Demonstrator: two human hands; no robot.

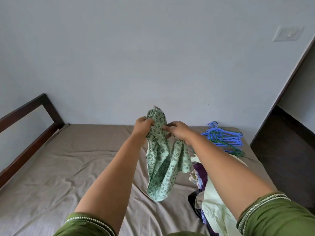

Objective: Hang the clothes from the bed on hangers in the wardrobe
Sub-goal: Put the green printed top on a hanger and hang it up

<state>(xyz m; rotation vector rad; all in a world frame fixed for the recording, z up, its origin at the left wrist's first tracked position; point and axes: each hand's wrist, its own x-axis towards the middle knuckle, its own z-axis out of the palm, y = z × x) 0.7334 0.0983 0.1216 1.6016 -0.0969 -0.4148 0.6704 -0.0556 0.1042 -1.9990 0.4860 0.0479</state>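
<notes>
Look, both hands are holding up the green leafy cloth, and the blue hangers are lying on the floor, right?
Not quite. Both the left hand and right hand do hold the green leafy cloth, but the head view shows the blue hangers lying on the bed.

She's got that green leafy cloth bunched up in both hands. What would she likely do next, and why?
Probably shake the green leaf-print garment open to find its shoulders: both hands grip it bunched, and the hangers lie untouched on the bed.
</notes>
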